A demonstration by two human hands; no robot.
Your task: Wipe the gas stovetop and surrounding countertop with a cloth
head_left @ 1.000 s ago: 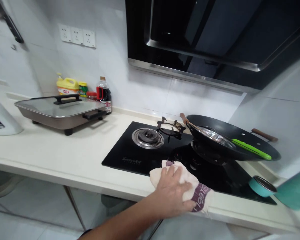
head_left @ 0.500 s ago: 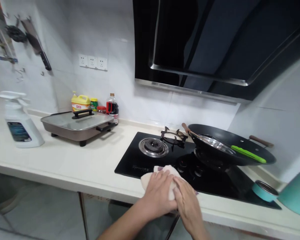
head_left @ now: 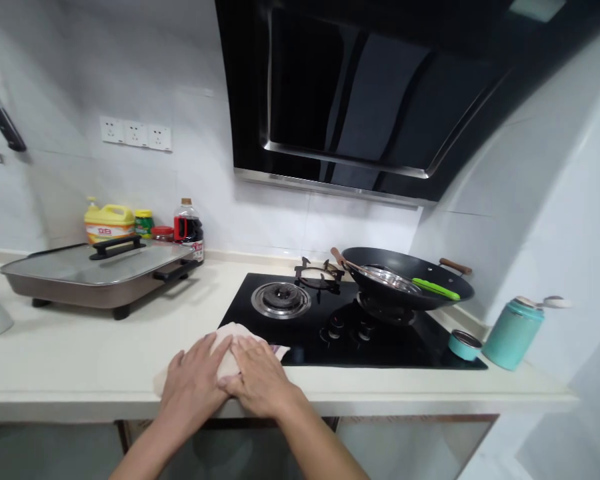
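Both my hands press on a folded pale cloth [head_left: 236,329] at the front left corner of the black gas hob [head_left: 300,347], partly over the cream countertop. My left hand [head_left: 196,373] is on the cloth's left side, fingers bent over it. My right hand [head_left: 261,379] bears down on the right side, its thumb side touching my left hand. A purplish corner of the cloth shows beyond my right fingers. The hands hide most of the cloth. Behind it are the uncovered left burner [head_left: 281,300] and a loose pan support [head_left: 320,275].
A wok [head_left: 405,267] with a green-handled utensil [head_left: 436,289] sits on the right burner. Beside the hob are a teal lid [head_left: 465,345] and a teal flask [head_left: 515,337]. Leftward stands a lidded electric pan [head_left: 80,283], with bottles behind. A range hood [head_left: 350,100] hangs overhead.
My hands and the cloth have moved left along the front edge, from the hob's front middle to its left corner. The view has turned right, bringing the teal flask fully into sight.
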